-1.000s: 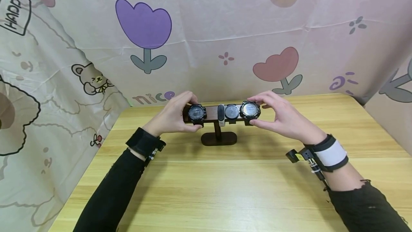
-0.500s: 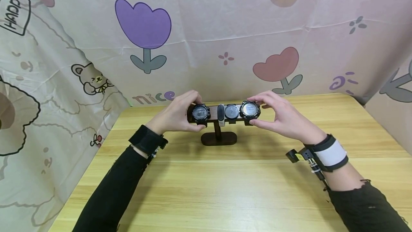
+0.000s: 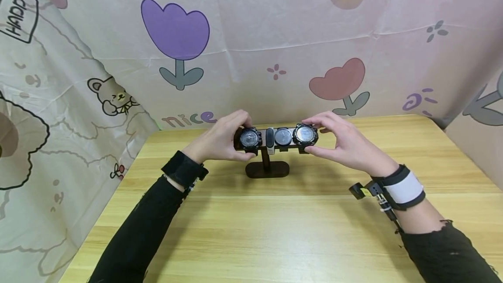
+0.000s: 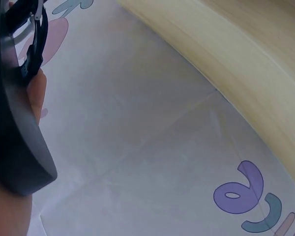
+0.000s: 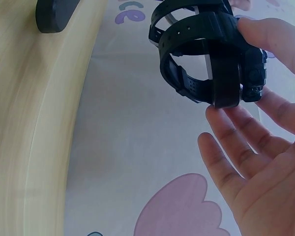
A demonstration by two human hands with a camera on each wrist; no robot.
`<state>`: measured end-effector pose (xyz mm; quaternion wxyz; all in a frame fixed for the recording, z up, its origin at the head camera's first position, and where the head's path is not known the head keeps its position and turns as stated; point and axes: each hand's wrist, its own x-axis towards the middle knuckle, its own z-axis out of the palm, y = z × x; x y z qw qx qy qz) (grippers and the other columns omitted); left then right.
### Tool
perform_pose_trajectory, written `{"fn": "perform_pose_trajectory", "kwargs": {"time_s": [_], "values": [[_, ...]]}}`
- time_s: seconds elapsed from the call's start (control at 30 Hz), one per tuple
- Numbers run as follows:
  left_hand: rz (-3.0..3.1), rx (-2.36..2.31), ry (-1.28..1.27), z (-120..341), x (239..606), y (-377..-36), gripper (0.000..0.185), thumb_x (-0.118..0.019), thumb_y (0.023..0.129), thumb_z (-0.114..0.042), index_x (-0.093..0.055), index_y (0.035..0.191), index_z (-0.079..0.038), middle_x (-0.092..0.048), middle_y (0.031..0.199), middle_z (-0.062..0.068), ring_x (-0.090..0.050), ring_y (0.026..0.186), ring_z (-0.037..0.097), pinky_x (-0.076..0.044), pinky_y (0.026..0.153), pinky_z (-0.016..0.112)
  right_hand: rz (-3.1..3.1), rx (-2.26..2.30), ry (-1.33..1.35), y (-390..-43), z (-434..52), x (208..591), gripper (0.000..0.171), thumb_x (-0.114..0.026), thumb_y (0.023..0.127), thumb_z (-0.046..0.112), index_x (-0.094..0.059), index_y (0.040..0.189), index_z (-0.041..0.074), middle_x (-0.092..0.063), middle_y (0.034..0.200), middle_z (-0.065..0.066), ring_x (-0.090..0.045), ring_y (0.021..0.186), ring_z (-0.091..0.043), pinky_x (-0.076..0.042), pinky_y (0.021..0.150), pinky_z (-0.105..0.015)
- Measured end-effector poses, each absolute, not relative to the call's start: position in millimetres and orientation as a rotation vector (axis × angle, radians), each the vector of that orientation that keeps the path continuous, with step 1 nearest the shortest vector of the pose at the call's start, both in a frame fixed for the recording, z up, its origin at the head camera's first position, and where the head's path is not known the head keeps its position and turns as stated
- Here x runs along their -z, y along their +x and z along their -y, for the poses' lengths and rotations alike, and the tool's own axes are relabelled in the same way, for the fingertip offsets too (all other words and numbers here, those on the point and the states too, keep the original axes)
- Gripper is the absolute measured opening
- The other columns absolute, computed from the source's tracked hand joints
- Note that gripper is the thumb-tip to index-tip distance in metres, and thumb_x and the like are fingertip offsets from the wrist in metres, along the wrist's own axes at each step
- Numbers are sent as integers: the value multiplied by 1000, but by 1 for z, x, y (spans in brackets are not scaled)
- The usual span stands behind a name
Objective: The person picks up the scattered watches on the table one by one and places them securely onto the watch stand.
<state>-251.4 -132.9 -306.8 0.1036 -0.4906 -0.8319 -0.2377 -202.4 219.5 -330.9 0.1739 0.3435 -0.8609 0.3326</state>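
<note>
A dark wooden T-shaped watch stand [image 3: 267, 168] sits at the table's far middle, with several watches on its bar. My left hand [image 3: 240, 139] grips the leftmost black watch [image 3: 250, 139], thumb below and fingers above. The right hand [image 3: 314, 136] pinches the rightmost black watch [image 3: 304, 133] at the bar's other end. Between them hang a slim black band [image 3: 269, 136] and a grey-faced watch [image 3: 282, 136]. In the right wrist view the black straps [image 5: 206, 59] loop round the bar, with my thumb [image 5: 265, 39] against the watch case. The left wrist view shows only a dark strap [image 4: 14, 98] against a fingertip [image 4: 37, 93].
The light wooden table [image 3: 275, 230] stretches bare towards me. A patterned cloth backdrop [image 3: 235, 34] with tulips and bears closes off the back and both sides just behind the stand. Both wrists carry strapped-on cameras.
My left hand has slid the leftmost black watch to the right along the bar, closer to the slim band. The right hand and its watch have stayed put.
</note>
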Motion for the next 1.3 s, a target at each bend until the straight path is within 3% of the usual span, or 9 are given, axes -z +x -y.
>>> {"fn": "perform_pose_trajectory", "kwargs": {"time_s": [0.17,1.3], "values": [[2460,708,-1448,132,307,-250,61,-96,74,-29,-56,114,-6,-59,110,7,-59,103,18,-59,86,30,2459,-946,962,-201,-219,331,59,-91,86,14,-67,140,14,-67,132,-2,-64,115,-14,-55,102,-25],[2434,669,-1462,129,311,-253,62,-94,76,-32,-57,118,-5,-61,114,7,-59,103,17,-59,89,29,2452,-954,957,-201,-219,331,58,-91,86,15,-68,140,15,-66,132,-2,-65,116,-15,-54,102,-25]]}}
